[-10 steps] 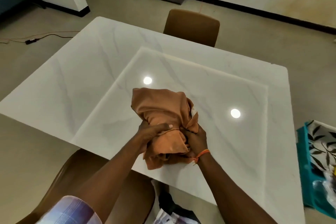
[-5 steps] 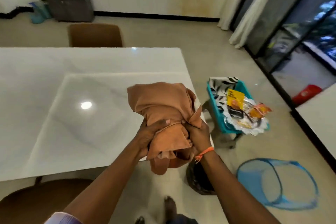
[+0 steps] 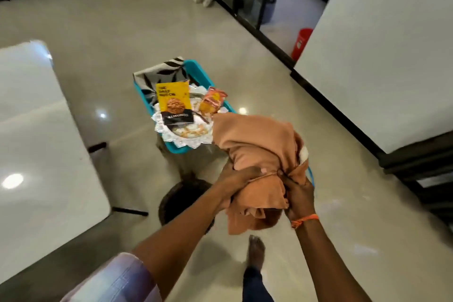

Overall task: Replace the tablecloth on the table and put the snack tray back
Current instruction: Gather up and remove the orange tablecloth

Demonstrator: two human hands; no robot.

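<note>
The soft orange tablecloth [image 3: 257,147] is bunched in a lumpy ball, held up over the floor. The left hand [image 3: 236,178] and right hand [image 3: 297,200] both squeeze its bottom (fingers curled tight). Just behind it, the shiny snack tray [image 3: 186,133] sits on a blue bin [image 3: 196,72]. The smooth white desk [image 3: 36,142] is left.

Snack tray [image 3: 182,138] in basket [image 3: 196,71] — apparently on floor — right of table [image 3: 36,130].

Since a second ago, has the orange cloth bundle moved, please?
Yes. The orange cloth bundle has left the white table and is now over the floor, rightward, beside the teal basket.
</note>
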